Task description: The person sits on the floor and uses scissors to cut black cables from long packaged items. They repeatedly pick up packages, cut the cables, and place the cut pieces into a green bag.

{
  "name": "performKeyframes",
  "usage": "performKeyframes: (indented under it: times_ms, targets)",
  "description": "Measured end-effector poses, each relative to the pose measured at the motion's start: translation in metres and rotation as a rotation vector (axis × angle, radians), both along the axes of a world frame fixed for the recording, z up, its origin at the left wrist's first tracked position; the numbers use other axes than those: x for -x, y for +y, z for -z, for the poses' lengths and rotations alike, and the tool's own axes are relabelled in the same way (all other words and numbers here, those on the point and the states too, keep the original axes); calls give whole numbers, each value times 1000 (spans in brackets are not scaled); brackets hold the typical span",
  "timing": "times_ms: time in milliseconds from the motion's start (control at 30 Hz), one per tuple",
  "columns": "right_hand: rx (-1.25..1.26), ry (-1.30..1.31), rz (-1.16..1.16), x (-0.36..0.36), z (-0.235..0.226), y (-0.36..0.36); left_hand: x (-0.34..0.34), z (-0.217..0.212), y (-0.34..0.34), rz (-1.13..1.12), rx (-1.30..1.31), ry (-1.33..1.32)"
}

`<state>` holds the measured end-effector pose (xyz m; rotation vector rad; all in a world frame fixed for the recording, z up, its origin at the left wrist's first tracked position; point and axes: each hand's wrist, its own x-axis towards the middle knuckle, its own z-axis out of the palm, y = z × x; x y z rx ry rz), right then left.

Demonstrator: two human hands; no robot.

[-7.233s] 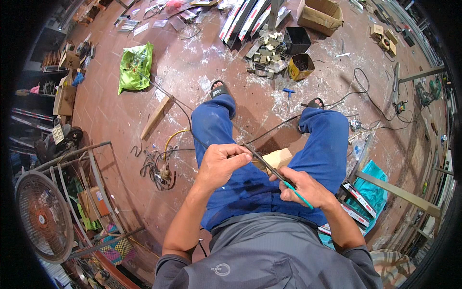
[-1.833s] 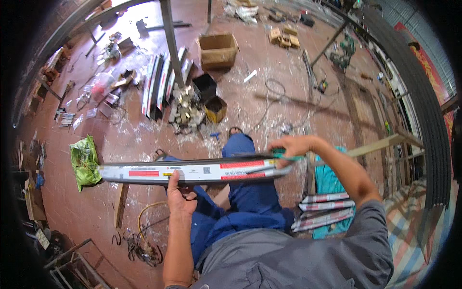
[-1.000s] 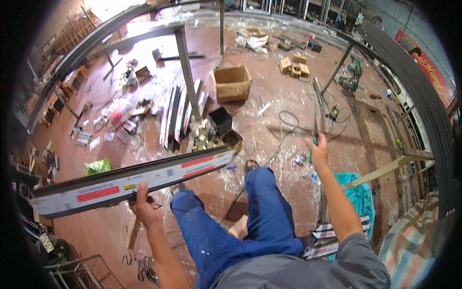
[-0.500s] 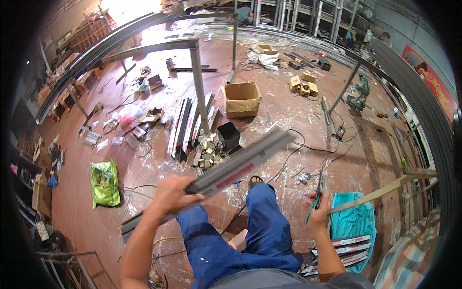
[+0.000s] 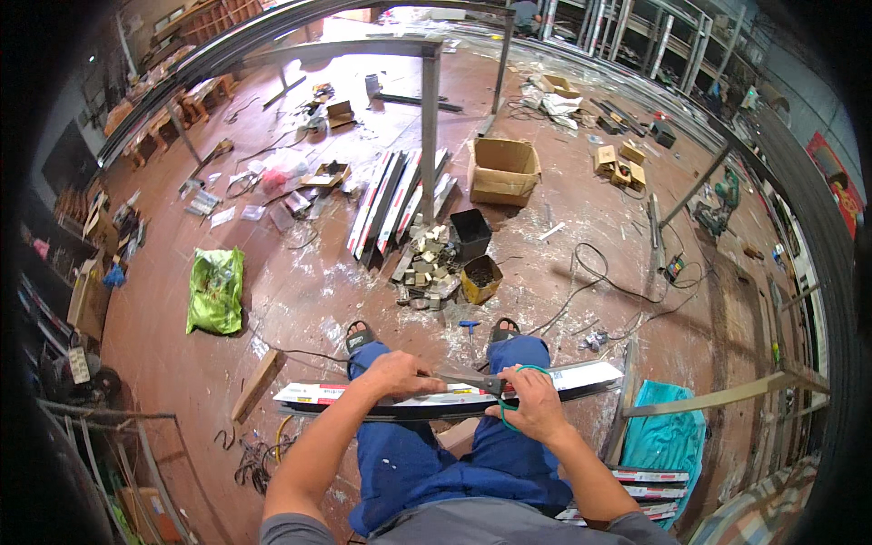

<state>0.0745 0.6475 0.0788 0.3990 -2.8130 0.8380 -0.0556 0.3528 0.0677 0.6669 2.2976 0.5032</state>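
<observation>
Gripping a long metal strip [image 5: 427, 400] across both knees, left hand [image 5: 400, 374] clamped on top.
Looked stiff, light, awkwardly long; right hand [image 5: 531, 404] held green-handled scissors [image 5: 495, 389] at mid-length.

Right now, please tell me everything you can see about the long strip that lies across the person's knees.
The long strip is a flat, narrow profile, seemingly metal, dark along its lower edge and covered on top by a white film with red markings. It lies nearly level across both blue-trousered knees, its ends reaching past them. The left hand presses on its top left of the middle. The right hand grips it near the middle, with scissors held against it.
</observation>
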Motion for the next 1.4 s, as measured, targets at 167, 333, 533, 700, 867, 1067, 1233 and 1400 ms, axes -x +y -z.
performKeyframes:
  times_ms: [167, 333, 533, 700, 867, 1067, 1233, 1400]
  targets:
    - [-38, -118, -102, 18, 6, -16, -11, 25, -117, -262, -160, 504]
    - [-42, -169, -72, 10, 4, -22, -31, -1, -261, -431, 190, 719]
    - [-117, -295, -61, 20, 2, -28, -100, -4, -375, -807, 134, 354]
    - [-105, -290, -152, 36, 2, -33, -126, 29, -380, -976, -125, -2]
    - [-119, -284, -127, 36, 6, -34, -121, 47, -362, -1053, -325, -178]
    - [-136, -270, -116, 34, 7, -35, -122, 63, -367, -1104, -397, -175]
    - [-144, -266, -101, 32, 4, -37, -116, 57, -361, -1150, -412, -190]
    - [-133, -239, -110, 32, 5, -37, -117, 52, -354, -1122, -394, -242]
